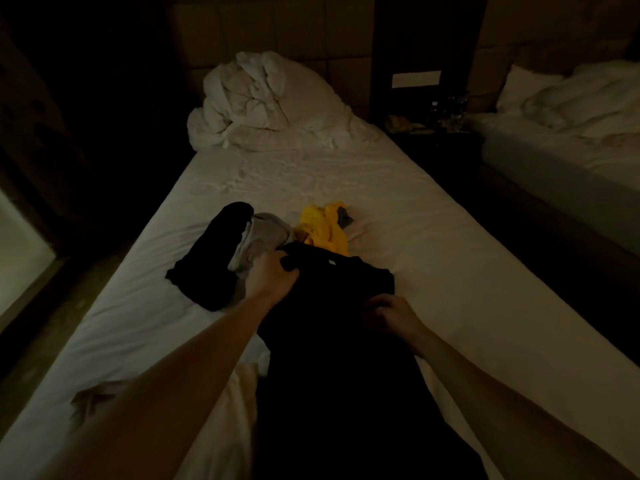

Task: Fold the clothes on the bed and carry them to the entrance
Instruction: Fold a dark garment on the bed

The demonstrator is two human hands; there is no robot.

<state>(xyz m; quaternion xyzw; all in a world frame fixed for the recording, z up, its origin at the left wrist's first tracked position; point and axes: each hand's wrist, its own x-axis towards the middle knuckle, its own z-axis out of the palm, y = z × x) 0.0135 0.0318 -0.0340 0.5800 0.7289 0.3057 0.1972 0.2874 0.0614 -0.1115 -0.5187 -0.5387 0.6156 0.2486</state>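
Observation:
A black shirt [332, 341] lies spread lengthwise on the white bed [433, 244], running down toward me. My left hand [272, 277] grips its upper left corner near the collar. My right hand [391, 315] holds the cloth at the shirt's right side, fingers curled into the fabric. Behind the shirt lie a yellow garment [325, 226], a grey garment [266, 233] and another black garment [211, 258], all loose and crumpled.
A bunched white duvet and pillow [263, 102] sit at the head of the bed. A dark nightstand [429, 123] with small items stands to the right, then a second bed [571, 140]. Dim floor runs along the left side.

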